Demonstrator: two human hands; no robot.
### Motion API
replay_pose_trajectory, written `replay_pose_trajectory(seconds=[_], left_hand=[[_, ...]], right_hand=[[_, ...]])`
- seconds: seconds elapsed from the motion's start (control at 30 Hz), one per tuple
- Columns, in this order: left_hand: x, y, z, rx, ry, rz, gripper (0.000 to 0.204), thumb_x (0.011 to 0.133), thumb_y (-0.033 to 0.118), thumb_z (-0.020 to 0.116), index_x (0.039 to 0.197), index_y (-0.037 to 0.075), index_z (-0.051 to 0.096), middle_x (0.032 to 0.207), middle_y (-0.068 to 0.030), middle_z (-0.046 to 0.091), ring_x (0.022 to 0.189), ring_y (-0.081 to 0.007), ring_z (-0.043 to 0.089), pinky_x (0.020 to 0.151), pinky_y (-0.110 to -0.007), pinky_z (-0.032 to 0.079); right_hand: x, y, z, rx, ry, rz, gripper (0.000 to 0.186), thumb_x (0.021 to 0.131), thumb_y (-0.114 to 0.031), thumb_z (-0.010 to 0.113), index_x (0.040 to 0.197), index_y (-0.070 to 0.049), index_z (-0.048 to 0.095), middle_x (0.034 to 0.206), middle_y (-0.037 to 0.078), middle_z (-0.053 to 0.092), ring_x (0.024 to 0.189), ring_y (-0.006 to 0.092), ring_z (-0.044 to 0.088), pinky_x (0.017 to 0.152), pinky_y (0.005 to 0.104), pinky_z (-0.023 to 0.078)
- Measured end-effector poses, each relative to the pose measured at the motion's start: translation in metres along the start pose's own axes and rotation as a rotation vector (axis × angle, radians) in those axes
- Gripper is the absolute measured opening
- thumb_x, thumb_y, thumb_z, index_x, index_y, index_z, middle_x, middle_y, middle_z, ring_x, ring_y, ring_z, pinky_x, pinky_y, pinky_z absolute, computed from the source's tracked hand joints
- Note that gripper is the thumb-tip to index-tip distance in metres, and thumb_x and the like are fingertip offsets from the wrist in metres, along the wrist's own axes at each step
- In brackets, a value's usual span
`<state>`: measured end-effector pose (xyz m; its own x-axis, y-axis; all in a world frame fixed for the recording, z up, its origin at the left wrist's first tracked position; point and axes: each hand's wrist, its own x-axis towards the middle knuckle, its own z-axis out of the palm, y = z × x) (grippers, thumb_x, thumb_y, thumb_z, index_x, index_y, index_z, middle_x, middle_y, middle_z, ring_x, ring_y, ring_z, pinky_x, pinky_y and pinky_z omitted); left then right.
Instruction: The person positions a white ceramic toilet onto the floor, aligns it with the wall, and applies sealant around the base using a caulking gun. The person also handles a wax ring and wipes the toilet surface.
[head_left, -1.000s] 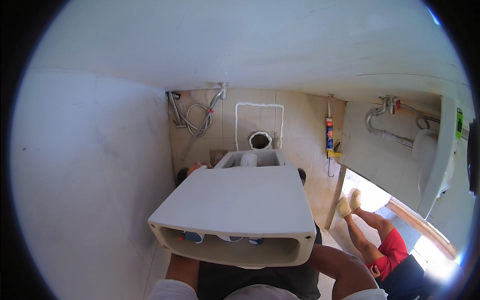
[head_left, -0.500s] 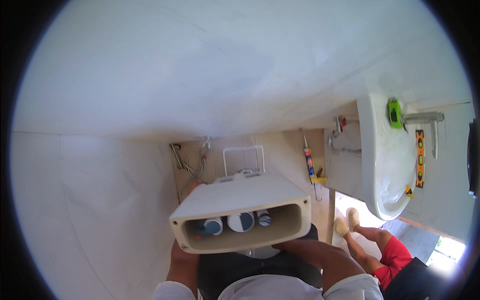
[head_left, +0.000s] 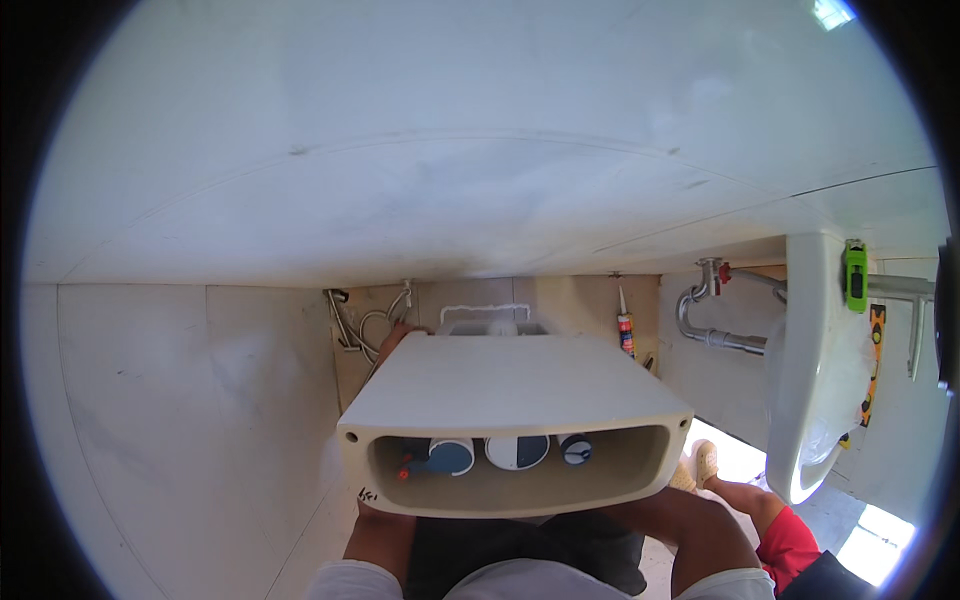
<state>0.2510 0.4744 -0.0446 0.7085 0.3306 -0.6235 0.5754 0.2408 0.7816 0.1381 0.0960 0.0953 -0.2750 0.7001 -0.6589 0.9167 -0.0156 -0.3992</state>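
A white toilet (head_left: pixel 520 385) with an open-topped cistern fills the middle of the view, close in front of my body. Inside the cistern are white cylindrical fittings (head_left: pixel 517 452) with blue-grey tops and a small red-orange part (head_left: pixel 405 466). My left hand (head_left: pixel 397 338) is closed on the toilet's far left side, partly hidden by the cistern. My right forearm (head_left: pixel 680 520) reaches under the cistern's right end; that hand is hidden. Beyond the toilet, a white sealant bead (head_left: pixel 485 308) forms a rectangular outline, partly covered.
A sealant cartridge (head_left: pixel 626 335) lies to the right. A white washbasin (head_left: pixel 800 370) carries a green tool (head_left: pixel 855 276) and an orange-and-black spirit level (head_left: pixel 873 365). Metal drain piping (head_left: pixel 715 335) runs beside it. A hose (head_left: pixel 375 320) lies at far left. Another person's leg (head_left: pixel 750 505) shows lower right.
The toilet looks larger and farther right, covering more of the sealant outline and the cartridge's lower end. My view has shifted, moving the basin right and down. My left hand shows more.
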Motion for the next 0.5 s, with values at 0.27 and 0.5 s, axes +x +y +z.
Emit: replay_pose_trajectory(seconds=[0.27,0.5], left_hand=[[0.028,0.014,0.027,0.120,-0.005,0.026,0.032,0.095,0.030,0.044,0.096,0.004,0.062,0.091,-0.0171,0.061,0.082,-0.0326,0.058,0.080,-0.042,0.047],[0.023,0.020,0.013,0.265,0.019,0.064,0.034,0.096,0.029,0.041,0.097,0.003,0.062,0.094,-0.0200,0.061,0.086,-0.0360,0.058,0.082,-0.044,0.047]], right_hand=[[-0.015,0.023,0.013,-0.024,-0.022,-0.011,0.018,0.082,-0.020,0.062,0.093,-0.012,0.075,0.103,0.007,0.071,0.105,0.0258,0.063,0.092,0.0495,0.047],[0.005,0.046,0.013,-0.105,-0.084,0.042,0.018,0.083,-0.020,0.062,0.092,-0.013,0.076,0.101,0.006,0.072,0.104,0.0252,0.064,0.091,0.0492,0.047]])
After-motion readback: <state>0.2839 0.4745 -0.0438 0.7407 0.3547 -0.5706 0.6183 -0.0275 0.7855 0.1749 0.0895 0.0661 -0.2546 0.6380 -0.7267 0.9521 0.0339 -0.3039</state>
